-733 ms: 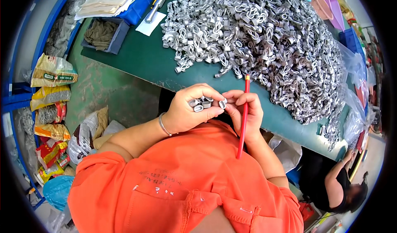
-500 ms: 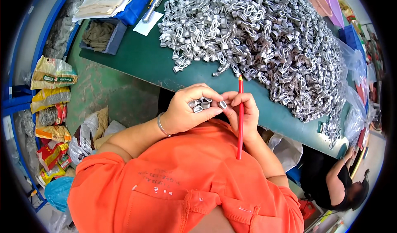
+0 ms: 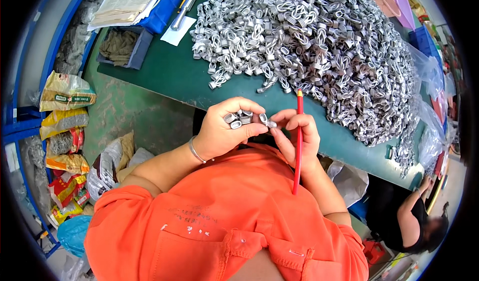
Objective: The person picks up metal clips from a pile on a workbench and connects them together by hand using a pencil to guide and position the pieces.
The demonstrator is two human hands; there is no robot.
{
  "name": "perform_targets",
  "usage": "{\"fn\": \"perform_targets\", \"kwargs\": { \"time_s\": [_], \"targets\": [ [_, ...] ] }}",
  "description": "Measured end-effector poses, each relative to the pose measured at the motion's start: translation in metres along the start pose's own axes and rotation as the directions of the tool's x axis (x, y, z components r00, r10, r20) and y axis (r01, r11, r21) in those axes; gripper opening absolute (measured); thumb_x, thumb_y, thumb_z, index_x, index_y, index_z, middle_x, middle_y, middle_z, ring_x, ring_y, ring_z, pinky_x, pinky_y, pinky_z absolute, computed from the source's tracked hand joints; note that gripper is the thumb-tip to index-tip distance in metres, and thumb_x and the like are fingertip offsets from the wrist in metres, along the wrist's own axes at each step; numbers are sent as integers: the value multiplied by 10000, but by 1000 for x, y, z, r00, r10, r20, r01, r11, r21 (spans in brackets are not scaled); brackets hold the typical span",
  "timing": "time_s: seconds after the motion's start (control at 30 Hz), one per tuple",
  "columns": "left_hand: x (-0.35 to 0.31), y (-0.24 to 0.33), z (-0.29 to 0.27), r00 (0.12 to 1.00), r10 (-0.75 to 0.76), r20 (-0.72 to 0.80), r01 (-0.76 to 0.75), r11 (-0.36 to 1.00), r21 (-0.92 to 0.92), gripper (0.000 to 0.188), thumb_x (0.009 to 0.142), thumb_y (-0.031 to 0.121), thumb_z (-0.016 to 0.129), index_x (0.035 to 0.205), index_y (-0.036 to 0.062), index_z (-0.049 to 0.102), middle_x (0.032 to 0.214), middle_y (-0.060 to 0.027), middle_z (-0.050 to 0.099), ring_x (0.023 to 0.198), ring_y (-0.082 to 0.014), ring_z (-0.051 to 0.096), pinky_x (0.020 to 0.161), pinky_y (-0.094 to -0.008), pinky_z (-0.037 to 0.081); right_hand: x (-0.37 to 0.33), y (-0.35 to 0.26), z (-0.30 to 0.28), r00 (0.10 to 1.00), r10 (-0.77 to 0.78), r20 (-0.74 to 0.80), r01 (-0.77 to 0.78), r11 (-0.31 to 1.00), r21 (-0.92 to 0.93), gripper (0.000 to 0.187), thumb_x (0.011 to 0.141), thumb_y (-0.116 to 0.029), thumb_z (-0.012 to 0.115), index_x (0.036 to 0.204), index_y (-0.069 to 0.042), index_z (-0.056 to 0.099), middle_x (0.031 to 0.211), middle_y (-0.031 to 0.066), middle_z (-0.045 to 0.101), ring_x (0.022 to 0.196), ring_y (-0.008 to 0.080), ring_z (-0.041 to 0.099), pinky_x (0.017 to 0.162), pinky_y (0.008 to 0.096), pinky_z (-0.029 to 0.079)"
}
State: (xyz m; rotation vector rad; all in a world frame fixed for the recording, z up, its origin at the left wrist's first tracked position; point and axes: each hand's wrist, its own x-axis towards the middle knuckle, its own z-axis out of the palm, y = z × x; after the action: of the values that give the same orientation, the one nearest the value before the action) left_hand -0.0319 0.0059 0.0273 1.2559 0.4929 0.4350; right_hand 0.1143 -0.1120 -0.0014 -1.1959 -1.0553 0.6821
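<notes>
My left hand, with a bangle at the wrist, is closed around several small grey metal loop pieces with ribbed collars. Between its thumb and forefinger sticks out another metal piece, pointing toward my right hand. That hand's thumb and forefinger are at the end of this piece; whether they press on it is hard to tell. A red pencil is tucked upright between the fingers of my right hand. Both hands are over the near edge of the green table, in front of my orange top.
A large heap of the same metal pieces covers the green table. At the back left are a blue bin with papers and a grey box holding cloth. Another person sits at the right.
My right hand has moved slightly right with the pencil, its fingers more spread. The metal piece at the left fingertips has turned and now shows its length.
</notes>
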Motion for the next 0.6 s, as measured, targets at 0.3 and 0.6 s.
{"fn": "perform_targets", "kwargs": {
  "time_s": [0.3, 0.6],
  "targets": [
    [0, -4, 1, 999, 24, -35, -22, 999, 48, 194, 761, 22, 668, 942, 17, 597, 794, 1, 583, 578, -10, 504, 485, -150, 415, 5, 2, -4, 991, -131, -31, 125, 981, -149, 299, 698, 106, 635, 842, -43, 419, 903, 145, 573, 704, 147, 560, 640, 249, 474],
    [0, -6, -1, 999, -18, -38, 20, 999, 44, 206, 761, -2, 657, 950, 3, 576, 812, -52, 597, 560, -44, 536, 462, -164, 423, 3, -2, -2, 989, -115, -98, 112, 993, -34, 327, 696, 118, 637, 862, -43, 405, 968, 167, 554, 733, 145, 561, 678, 248, 471]
  ]
}}
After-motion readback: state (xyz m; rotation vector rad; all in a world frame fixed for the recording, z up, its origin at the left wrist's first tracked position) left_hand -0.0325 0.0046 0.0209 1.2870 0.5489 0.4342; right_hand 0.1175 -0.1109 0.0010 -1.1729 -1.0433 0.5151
